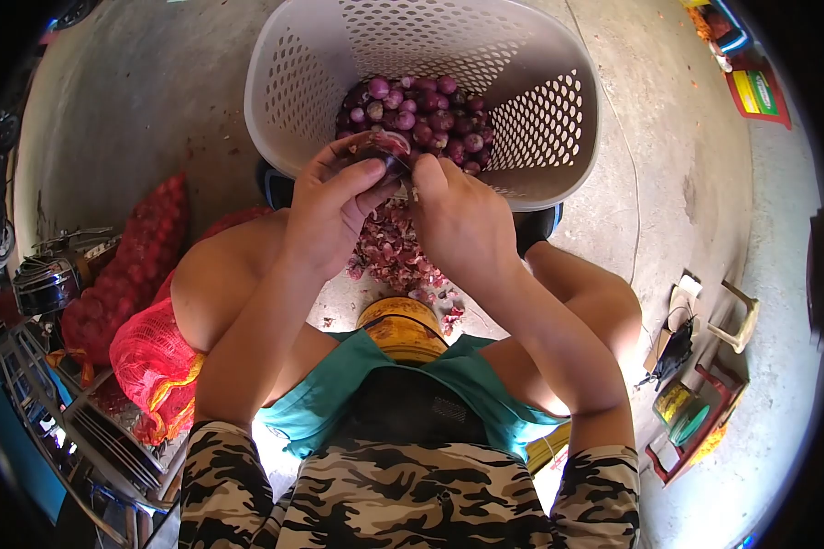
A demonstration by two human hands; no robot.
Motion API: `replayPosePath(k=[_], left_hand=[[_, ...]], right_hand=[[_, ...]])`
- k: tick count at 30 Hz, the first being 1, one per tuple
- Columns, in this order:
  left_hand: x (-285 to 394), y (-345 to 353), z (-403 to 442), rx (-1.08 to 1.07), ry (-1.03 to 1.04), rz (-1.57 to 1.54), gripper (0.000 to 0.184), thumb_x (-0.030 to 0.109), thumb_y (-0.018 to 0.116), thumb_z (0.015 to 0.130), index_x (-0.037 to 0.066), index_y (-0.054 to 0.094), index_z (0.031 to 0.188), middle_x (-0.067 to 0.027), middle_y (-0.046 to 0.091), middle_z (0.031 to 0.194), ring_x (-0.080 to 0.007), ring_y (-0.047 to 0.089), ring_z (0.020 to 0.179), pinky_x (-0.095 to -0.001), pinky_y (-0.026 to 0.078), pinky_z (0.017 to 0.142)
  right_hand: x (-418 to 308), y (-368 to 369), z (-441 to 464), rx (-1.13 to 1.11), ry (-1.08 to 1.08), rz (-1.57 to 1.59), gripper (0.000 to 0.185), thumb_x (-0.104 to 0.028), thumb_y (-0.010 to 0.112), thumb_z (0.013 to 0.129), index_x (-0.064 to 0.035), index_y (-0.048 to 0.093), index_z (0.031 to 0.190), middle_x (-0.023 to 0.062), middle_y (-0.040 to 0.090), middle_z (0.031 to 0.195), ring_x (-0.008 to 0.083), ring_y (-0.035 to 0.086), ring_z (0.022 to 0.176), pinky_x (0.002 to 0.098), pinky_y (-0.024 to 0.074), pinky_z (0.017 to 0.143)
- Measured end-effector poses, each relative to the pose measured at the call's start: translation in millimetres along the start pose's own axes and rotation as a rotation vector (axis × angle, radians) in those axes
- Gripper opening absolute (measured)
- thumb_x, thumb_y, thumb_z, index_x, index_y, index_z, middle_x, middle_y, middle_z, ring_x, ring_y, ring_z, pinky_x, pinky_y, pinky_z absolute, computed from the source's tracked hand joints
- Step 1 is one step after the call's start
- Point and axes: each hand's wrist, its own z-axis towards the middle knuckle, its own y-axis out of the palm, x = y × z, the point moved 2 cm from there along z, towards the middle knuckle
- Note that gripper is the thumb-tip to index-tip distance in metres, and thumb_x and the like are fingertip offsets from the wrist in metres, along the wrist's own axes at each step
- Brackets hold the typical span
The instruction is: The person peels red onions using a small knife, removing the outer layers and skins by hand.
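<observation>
A dark red onion (392, 151) with loose skin is held in my left hand (339, 197), its fingers curled round it. Close against the onion's right side, my right hand (458, 215) has its fingers closed in a pinch; what lies between them is too small to make out. Both hands are above the near rim of a grey perforated basket (288, 119). Inside the basket is a heap of purple onions (430, 110). Below my hands, a pile of onion skins (389, 247) lies on the floor between my legs.
At the left are red mesh sacks (128, 265) of onions and a metal rack (92, 430). A yellow container (400, 325) stands between my thighs. To the right are a pale stool-like frame (737, 316), a yellow-green can (679, 412) and a red frame (719, 389).
</observation>
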Motion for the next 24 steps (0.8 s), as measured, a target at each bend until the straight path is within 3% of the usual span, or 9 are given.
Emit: replayPosePath(k=[2, 8, 14, 20, 24], left_hand=[[1, 4, 1, 0.022, 0.012, -0.001, 0.032, 0.001, 0.059, 0.085, -0.001, 0.051, 0.115, -0.0119, 0.062, 0.107, -0.0188, 0.063, 0.096, -0.0326, 0.055, 0.083], [4, -8, 6, -0.051, -0.151, -0.202, 0.025, 0.009, 0.055, 0.088, 0.001, 0.054, 0.112, -0.0098, 0.064, 0.105, -0.0171, 0.063, 0.095, -0.0313, 0.056, 0.082], [6, -1, 4, -0.023, -0.086, -0.087, 0.026, 0.009, 0.056, 0.088, 0.001, 0.054, 0.113, -0.0093, 0.063, 0.105, -0.0162, 0.063, 0.093, -0.0311, 0.056, 0.079], [8, -3, 6, 0.04, 0.085, 0.047, 0.035, -0.002, 0.061, 0.082, -0.001, 0.05, 0.116, -0.0122, 0.061, 0.109, -0.0188, 0.062, 0.095, -0.0315, 0.055, 0.081], [18, 4, 5, 0.043, 0.206, 0.201, 0.04, -0.007, 0.063, 0.078, -0.002, 0.05, 0.116, -0.0127, 0.061, 0.109, -0.0183, 0.061, 0.096, -0.0309, 0.053, 0.083]], right_hand=[[0, -1, 0, 0.002, 0.003, -0.012, 0.017, -0.009, 0.056, 0.076, -0.0051, 0.045, 0.089, 0.0111, 0.053, 0.073, 0.0275, 0.061, 0.065, 0.0386, 0.0495, 0.052], [4, -4, 5, 0.048, -0.035, -0.072, 0.016, -0.008, 0.056, 0.076, -0.0066, 0.047, 0.089, 0.0101, 0.052, 0.072, 0.0268, 0.061, 0.064, 0.0381, 0.0492, 0.052], [5, -4, 3, 0.029, -0.008, -0.01, 0.016, -0.008, 0.055, 0.076, -0.0062, 0.047, 0.089, 0.0101, 0.052, 0.069, 0.0274, 0.061, 0.063, 0.0386, 0.049, 0.051], [6, 0, 3, -0.007, 0.027, 0.015, 0.013, -0.009, 0.056, 0.079, -0.0049, 0.045, 0.085, 0.0119, 0.054, 0.07, 0.0284, 0.061, 0.061, 0.0402, 0.0479, 0.05], [8, -9, 3, 0.127, 0.016, 0.327, 0.019, -0.013, 0.061, 0.081, -0.0019, 0.048, 0.089, 0.015, 0.057, 0.074, 0.0314, 0.06, 0.062, 0.0401, 0.047, 0.051]])
